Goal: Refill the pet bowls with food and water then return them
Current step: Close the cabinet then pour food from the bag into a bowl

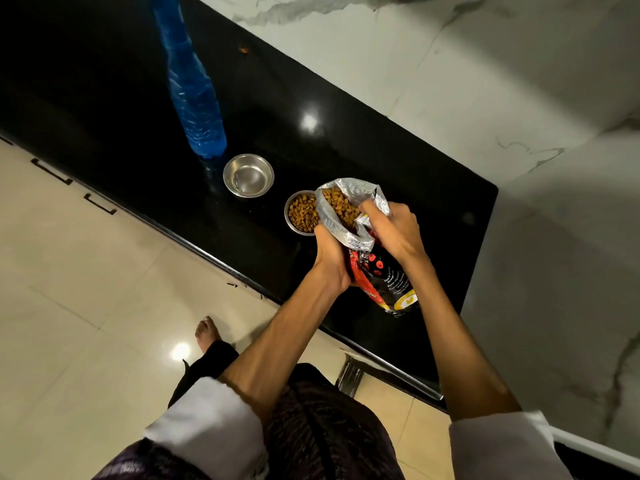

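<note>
Pet bowls: two steel bowls stand side by side on the black worktop point(398, 161), just in from its front edge, near the middle of the view.
Food bowl point(300, 213): heaped with brown kibble; its right side is hidden behind the mouth of the kibble bag point(367, 244), which lies at about 4 o'clock from it.
Water bowl point(248, 175): at about 10 o'clock from the food bowl, close to it but apart; its floor shines and may hold a thin film of water, though I cannot tell for sure.
Water bottle point(194, 88): blue plastic, upright, its base just at 10 o'clock from the water bowl.
Left hand point(332, 258): fingers curled round the bag's left side, below the opened foil lip.
Right hand point(393, 230): gripping the crumpled foil top from the right, thumb pressed into the fold.
Done, by my reading: the food portion looks complete.
Left to do: set the bag aside, pour water, carry both bowls back.
Count: two bowls, one bottle, one bag, one stray kibble point(244, 50) at the worktop's far edge.
</note>
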`<act>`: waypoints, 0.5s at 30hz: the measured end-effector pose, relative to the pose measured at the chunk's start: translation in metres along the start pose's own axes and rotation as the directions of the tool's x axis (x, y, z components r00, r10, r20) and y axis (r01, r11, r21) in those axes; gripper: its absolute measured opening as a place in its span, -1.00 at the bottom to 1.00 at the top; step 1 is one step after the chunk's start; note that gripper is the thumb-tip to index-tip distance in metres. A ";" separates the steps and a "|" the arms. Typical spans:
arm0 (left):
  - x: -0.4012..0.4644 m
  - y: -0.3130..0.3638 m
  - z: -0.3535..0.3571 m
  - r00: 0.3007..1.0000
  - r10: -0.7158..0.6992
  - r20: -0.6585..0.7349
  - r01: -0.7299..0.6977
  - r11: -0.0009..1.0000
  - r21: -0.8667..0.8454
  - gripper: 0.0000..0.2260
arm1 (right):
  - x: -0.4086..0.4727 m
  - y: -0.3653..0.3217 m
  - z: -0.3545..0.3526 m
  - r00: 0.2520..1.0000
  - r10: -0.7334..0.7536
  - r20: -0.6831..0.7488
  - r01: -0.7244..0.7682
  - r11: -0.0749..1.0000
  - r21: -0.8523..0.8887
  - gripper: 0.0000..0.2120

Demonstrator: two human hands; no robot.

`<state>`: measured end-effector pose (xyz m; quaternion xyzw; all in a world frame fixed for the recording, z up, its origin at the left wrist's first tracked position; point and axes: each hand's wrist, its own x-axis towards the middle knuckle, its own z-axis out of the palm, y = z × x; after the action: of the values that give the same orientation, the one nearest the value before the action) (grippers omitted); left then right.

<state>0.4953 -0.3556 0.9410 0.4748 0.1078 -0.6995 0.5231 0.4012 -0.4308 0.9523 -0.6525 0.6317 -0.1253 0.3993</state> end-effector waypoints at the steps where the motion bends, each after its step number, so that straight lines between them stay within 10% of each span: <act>1: -0.001 0.001 0.000 0.999 0.029 0.015 -0.029 0.999 0.020 -0.30 | -0.001 0.000 0.001 1.000 -0.004 -0.007 0.004 1.000 0.027 -0.56; 15: 0.022 0.001 0.013 0.909 0.348 0.229 -0.410 0.848 0.335 -0.47 | -0.004 0.033 -0.007 0.990 -0.042 -0.134 0.101 0.875 0.473 -0.75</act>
<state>0.4890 -0.3782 0.9307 0.5203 -0.1665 -0.6254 0.5572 0.3722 -0.4259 0.9359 -0.5480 0.5792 -0.3308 0.5047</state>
